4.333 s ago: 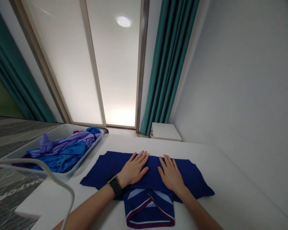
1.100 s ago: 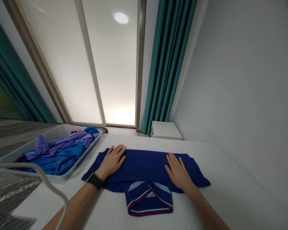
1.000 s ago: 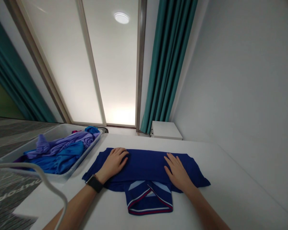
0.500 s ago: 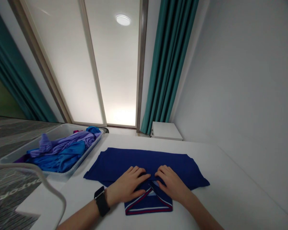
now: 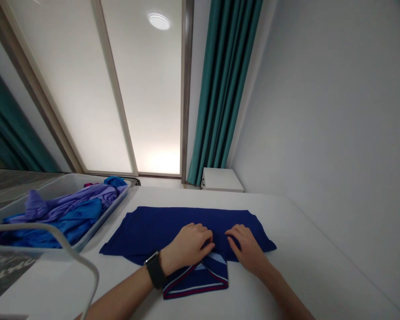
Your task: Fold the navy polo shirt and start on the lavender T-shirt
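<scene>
Head view. Folded navy cotton shirt with striped collar flat on white table, near centre. Left hand and right hand on it beside collar, fingers curled, grip unclear. Grey plastic tray left.

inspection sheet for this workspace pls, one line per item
surface: white table, flat, shirt spread on it
job's things: navy shirt, partly folded, striped collar nearest the person
clutter: grey bin of purple and blue clothes at left
hands: left hand, with watch, and right hand both on shirt by collar; grip unclear
cables: white curved tube lower left, cable or bar unclear
surroundings: teal curtain, frosted panels, white cabinet, plain wall
</scene>
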A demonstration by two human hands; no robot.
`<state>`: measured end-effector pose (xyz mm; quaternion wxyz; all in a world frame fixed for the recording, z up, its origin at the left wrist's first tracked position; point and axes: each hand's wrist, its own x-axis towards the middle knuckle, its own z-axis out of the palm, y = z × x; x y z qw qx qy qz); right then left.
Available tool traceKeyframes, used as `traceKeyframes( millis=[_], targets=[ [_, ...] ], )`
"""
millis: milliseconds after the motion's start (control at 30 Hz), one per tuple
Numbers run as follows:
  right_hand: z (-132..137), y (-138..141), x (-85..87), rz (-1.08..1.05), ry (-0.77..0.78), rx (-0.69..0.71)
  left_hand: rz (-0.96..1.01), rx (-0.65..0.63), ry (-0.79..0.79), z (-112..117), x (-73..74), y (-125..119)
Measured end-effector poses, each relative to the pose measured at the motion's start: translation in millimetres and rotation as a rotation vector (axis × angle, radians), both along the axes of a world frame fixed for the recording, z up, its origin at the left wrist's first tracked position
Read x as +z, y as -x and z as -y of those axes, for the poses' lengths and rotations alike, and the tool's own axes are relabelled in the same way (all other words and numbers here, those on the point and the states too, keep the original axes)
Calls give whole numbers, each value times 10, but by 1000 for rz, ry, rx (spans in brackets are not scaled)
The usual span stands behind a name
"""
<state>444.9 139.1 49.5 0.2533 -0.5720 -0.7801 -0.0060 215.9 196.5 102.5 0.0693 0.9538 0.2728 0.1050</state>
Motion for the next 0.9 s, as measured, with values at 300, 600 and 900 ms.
traceKeyframes(
  millis=[300, 600, 900],
  targets=[
    [207, -935, -229, 74, -42, -667, -135, -57, -1, 5, -249, -117],
    [253, -806, -357, -116, 171, -693, -128, -103, -73, 11, -344, -73],
    [227, -831, -274, -463, -33, -597, -24, -56, -124, 46, -292, -61]
  ],
)
